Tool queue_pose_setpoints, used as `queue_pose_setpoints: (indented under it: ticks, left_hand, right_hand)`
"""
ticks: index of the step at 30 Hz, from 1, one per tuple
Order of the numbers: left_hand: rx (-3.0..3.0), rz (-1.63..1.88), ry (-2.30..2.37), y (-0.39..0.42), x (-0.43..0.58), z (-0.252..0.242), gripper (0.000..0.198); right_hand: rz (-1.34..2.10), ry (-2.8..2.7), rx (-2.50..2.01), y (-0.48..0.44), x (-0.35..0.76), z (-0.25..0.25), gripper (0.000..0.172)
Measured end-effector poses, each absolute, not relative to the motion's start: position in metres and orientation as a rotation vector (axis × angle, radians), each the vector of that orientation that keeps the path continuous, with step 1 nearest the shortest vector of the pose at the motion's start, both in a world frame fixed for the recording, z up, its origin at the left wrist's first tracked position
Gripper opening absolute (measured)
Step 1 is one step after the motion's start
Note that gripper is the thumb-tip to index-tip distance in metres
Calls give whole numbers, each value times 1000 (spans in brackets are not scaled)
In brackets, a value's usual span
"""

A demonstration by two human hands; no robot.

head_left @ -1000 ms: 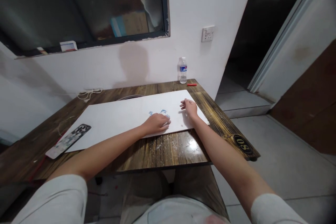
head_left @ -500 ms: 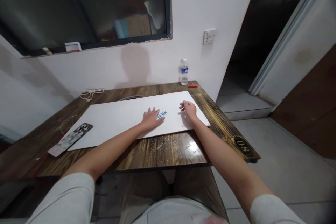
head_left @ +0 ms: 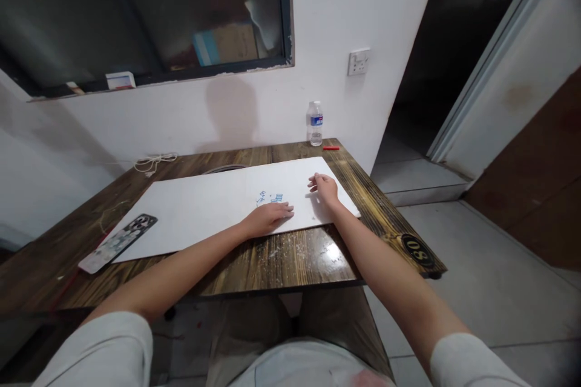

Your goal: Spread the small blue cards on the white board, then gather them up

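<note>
A large white board (head_left: 204, 208) lies on a dark wooden table (head_left: 290, 257). Several small blue-and-white pieces (head_left: 271, 198) lie scattered on the board's right half. My left hand (head_left: 267, 219) rests flat near the board's front edge, fingers stretched out toward the right, just in front of the pieces. My right hand (head_left: 323, 188) sits on the board to the right of the pieces, its fingers curled down onto the surface; what it holds, if anything, is hidden.
A phone (head_left: 118, 242) lies at the board's left front corner. A water bottle (head_left: 315, 123) and a red pen (head_left: 331, 147) stand at the back right by the wall. White cable (head_left: 154, 162) lies at the back left. An open doorway is to the right.
My left hand has slid back toward me and to the right across the board, and the blue pieces now lie more spread out. My right hand has stayed put.
</note>
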State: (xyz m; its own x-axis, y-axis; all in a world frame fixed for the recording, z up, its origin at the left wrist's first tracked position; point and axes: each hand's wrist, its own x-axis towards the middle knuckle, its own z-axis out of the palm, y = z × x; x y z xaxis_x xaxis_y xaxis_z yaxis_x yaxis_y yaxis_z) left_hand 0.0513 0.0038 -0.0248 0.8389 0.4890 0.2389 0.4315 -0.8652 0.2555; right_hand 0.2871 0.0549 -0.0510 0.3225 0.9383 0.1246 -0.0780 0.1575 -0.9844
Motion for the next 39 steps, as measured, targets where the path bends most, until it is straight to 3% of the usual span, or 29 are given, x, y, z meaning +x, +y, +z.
queue_pose_setpoints:
  ticks: [6,12,17,19,24,28,34,39]
  left_hand:
    - [2903,468,1154,-21,7,-21,34]
    - [2582,154,1810,-6,12,-20,66]
    - [2522,-42,1753,24,46,-20,79]
    - [2584,-11,1618,32,56,-22,76]
    - [2767,203,996,29,57,-25,43]
    - [2877,451,804,7,39,-21,34]
    - [2964,454,1087,-21,6,-15,33]
    - [2780,189,1545,-18,-3,-18,54]
  right_hand:
    - [901,-970,-1164,57,286,-54,37]
    - [853,-1050,-1197,57,286,-59,34]
    - [846,-1081,-1215,53,285,-56,34]
    - [852,-1084,-1222,53,286,-55,35]
    - [850,-1095,-1233,54,287,-54,36]
    - [855,-1107,-1229,54,286,-55,35]
    - [815,-1149,-1255,49,284,-51,35]
    - [795,-1204,-1290,47,283,-50,35]
